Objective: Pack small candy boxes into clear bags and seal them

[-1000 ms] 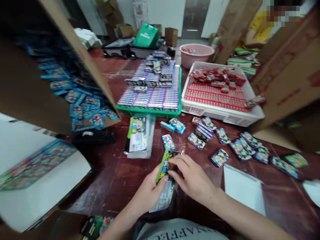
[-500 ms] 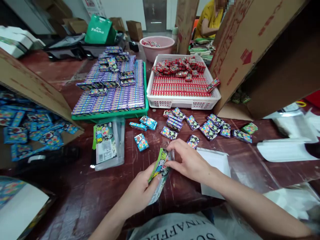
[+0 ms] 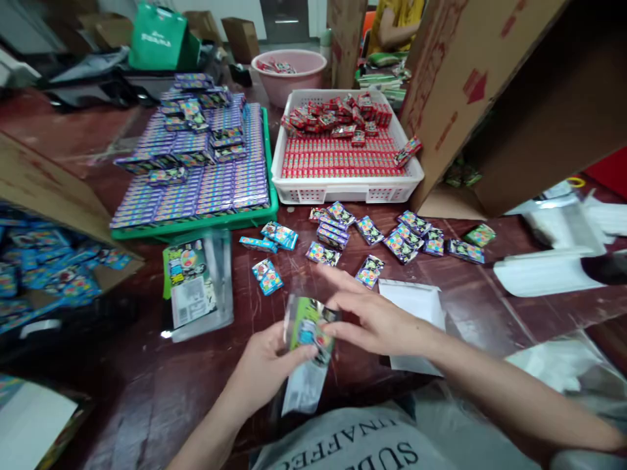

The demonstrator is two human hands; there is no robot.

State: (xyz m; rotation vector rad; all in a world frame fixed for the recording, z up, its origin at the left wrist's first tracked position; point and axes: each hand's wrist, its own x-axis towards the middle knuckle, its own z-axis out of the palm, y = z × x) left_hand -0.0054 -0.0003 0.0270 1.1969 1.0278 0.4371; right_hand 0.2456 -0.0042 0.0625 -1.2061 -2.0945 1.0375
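A green and black printed plastic bag (image 3: 308, 339) is between my hands above the dark red table. My left hand (image 3: 267, 365) grips its left side, thumb across the front. My right hand (image 3: 362, 316) pinches the bag's upper right edge with the thumb and a finger, while its index finger stretches forward. Beyond it lie purple candy boxes (image 3: 369, 271) and blue boxes (image 3: 268, 277). Similar flat bags (image 3: 193, 287) lie to the left. A white sheet (image 3: 416, 313) lies partly under my right forearm.
A green tray (image 3: 196, 230) of purple boxes and a white tray (image 3: 347, 192) of red boxes stand behind. Cardboard boxes flank both sides, the left one holding blue boxes (image 3: 83, 267). A pink basin (image 3: 291, 81) and a person in yellow (image 3: 396, 26) are farther back.
The bag has turned so its printed front shows more fully. My right hand's index finger has stretched away from the bag. The view has shifted, moving the trays up and left.
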